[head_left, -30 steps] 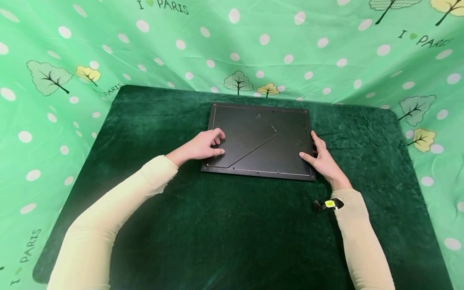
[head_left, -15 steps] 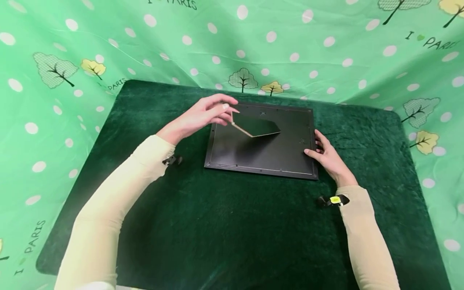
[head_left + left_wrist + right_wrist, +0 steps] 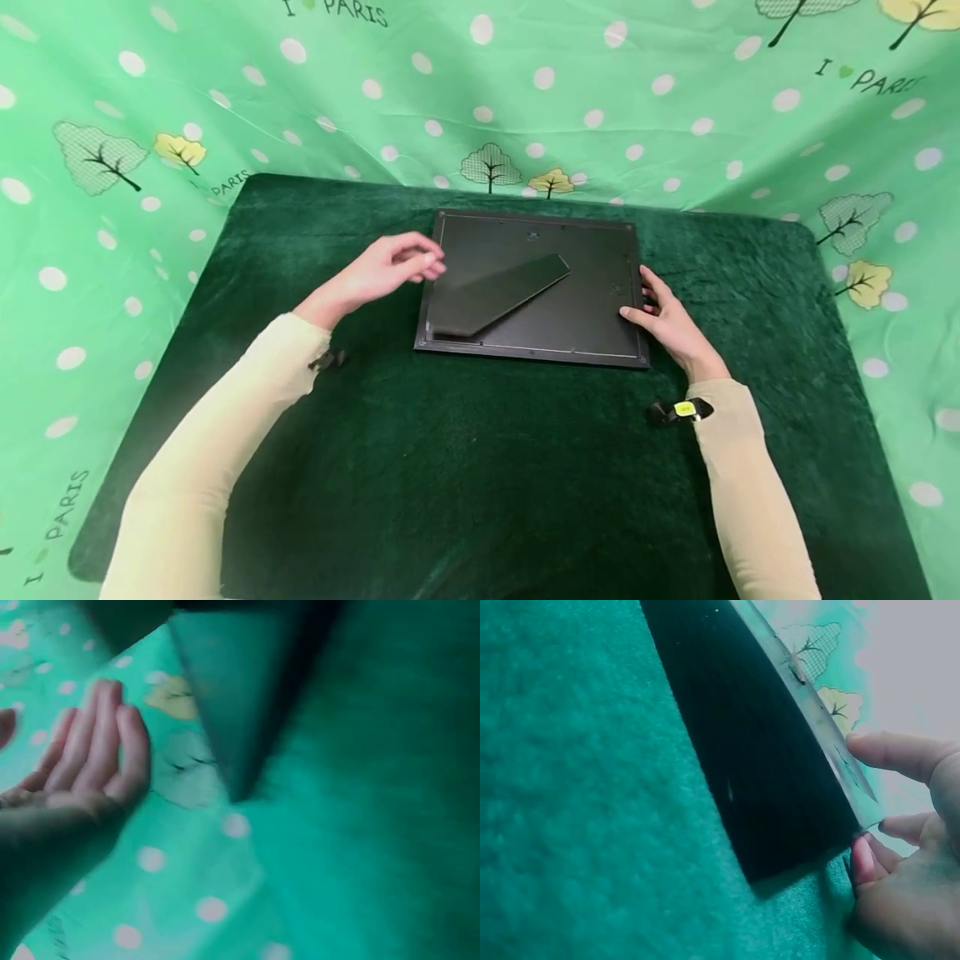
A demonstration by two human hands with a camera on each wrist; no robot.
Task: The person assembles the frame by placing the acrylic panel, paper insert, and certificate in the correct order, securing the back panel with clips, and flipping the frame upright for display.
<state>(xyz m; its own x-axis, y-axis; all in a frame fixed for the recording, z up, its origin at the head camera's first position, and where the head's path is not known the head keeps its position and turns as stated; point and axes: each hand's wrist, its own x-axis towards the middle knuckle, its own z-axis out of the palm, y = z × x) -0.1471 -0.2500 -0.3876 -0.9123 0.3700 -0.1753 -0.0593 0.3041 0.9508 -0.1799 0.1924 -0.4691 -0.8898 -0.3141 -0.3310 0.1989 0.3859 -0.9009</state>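
Note:
A black picture frame (image 3: 585, 325) lies face down on the dark green cloth, its back panel facing up. Its easel leg (image 3: 502, 296) slants across the panel, with the lower left end blurred and seemingly a little raised. Just off the frame's left edge, my left hand (image 3: 386, 268) hovers with loosely bent fingers, holding nothing; the left wrist view also shows this hand (image 3: 90, 757) free of the frame. At the right edge my right hand (image 3: 671, 329) grips the frame, thumb on top and fingers against the side, as the right wrist view (image 3: 915, 885) confirms.
Dark green plush cloth (image 3: 420, 467) covers the table. Behind and at both sides hangs a light green curtain (image 3: 330, 92) with white dots and printed trees. Small black cameras sit at both wrists, the right one (image 3: 682, 410) with a yellow label.
My left hand lifted the easel leg off the back panel, then let go and drew back to the left. The leg has dropped back toward the panel. My right hand stayed at the edge.

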